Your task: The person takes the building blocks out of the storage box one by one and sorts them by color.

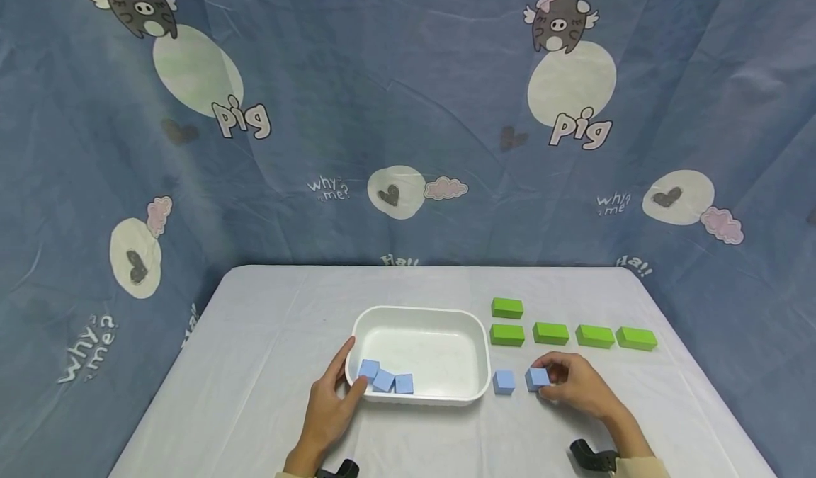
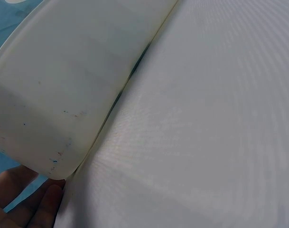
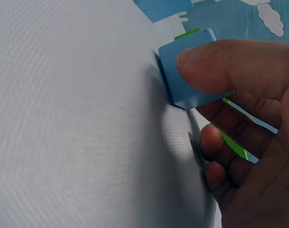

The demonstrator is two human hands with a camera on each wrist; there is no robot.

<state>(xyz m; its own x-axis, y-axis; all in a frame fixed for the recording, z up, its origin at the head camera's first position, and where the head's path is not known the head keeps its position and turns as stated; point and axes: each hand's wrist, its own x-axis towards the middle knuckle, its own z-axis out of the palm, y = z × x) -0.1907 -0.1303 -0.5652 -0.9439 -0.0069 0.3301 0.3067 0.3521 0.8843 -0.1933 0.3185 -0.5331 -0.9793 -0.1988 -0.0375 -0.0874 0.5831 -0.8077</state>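
Note:
In the head view a white plastic tray sits on the table, with three blue cubes in its front left corner. My left hand holds the tray's left end, thumb over the near corner and fingers along the outer side. The left wrist view shows fingers against the tray's outer wall. Right of the tray, my right hand pinches another blue cube between thumb and fingers, low over the cloth. One more blue cube stands between that cube and the tray.
Several green blocks lie behind the right hand: one row with a green block second from its left, and a single green block behind its left end. A white cloth covers the table. Blue printed fabric hangs around it.

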